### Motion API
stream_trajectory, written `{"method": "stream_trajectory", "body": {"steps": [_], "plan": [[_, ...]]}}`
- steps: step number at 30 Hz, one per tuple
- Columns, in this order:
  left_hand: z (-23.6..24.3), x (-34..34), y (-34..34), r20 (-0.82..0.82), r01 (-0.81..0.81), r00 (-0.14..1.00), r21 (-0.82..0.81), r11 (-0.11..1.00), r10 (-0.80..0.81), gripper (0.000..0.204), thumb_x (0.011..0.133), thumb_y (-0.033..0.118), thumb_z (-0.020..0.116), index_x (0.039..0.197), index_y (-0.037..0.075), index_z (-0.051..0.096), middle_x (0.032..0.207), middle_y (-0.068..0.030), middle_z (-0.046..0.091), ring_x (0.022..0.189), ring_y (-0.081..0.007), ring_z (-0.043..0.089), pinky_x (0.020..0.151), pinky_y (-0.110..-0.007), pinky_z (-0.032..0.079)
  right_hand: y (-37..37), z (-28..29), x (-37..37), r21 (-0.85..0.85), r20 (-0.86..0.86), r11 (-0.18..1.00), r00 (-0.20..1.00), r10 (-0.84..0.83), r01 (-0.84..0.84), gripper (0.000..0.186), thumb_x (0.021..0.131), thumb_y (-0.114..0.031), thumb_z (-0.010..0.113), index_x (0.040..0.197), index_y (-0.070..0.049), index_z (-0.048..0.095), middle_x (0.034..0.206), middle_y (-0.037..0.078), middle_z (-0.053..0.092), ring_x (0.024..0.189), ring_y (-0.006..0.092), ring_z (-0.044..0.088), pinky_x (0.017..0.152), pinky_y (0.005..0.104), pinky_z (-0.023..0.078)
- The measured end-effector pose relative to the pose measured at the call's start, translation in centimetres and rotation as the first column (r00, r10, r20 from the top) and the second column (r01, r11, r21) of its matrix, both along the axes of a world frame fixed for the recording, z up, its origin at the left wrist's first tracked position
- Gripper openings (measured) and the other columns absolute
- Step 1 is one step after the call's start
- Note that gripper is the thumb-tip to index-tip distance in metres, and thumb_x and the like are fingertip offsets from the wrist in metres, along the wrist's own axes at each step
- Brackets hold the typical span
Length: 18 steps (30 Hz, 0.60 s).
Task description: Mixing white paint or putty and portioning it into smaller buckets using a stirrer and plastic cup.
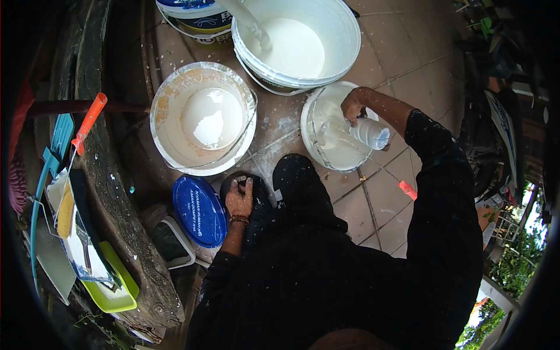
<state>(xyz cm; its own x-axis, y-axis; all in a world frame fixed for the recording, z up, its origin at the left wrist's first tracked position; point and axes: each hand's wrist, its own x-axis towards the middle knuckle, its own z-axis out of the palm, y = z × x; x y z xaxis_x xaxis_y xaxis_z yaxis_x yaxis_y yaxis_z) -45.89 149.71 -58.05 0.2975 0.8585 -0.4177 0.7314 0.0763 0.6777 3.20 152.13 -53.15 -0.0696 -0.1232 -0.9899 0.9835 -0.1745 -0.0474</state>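
Note:
My right hand (356,106) grips a clear plastic bottle (370,133), tilted over a small white bucket (321,157), with clear liquid seeming to pour from it. A wire handle with an orange grip (408,189) sticks out on that bucket's right. My left hand (238,201) rests on my black-clad left leg, fingers extended, beside a blue lid (198,213). A wider bucket (167,119) holding white paint stands left of the small one. Behind them, a large bucket (344,41) of white paint has a pale stirring stick (254,29) in it.
At left, a carved wooden piece (146,262) lies beside a paint tray with a roller (66,213), an orange-handled tool (93,116) and a lime tray (125,291). Another blue bucket (192,17) stands at top. A dark motorbike (490,134) is at right on the tiled floor (379,216).

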Motion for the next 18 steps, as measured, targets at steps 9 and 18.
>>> {"method": "stream_trajectory", "body": {"steps": [9,18], "plan": [[2.1,0.4,0.4,0.015,-0.026,1.0,-0.038,0.999,0.027,0.038,0.094,0.041,0.064,0.105,0.005,0.068,0.077,-0.0151,0.069,0.071,-0.032,0.067,0.069,-0.042,0.05,2.7,0.0,-2.0,-0.08,0.036,0.993,0.995,0.088,-0.085,0.036,0.084,-0.028,0.077,0.1,0.004,0.072,0.081,0.012,0.067,0.068,0.0219,0.064,0.064,0.0359,0.058],[1.2,0.0,0.3,0.028,-0.025,0.999,-0.037,0.999,0.026,0.035,0.094,0.04,0.064,0.105,0.007,0.069,0.077,-0.0139,0.069,0.071,-0.0302,0.067,0.069,-0.041,0.051,1.7,0.6,-2.0,-0.039,0.086,0.999,0.996,-0.01,0.014,0.031,0.083,-0.023,0.079,0.094,0.004,0.071,0.079,0.014,0.065,0.067,0.0243,0.063,0.063,0.0388,0.056]]}}
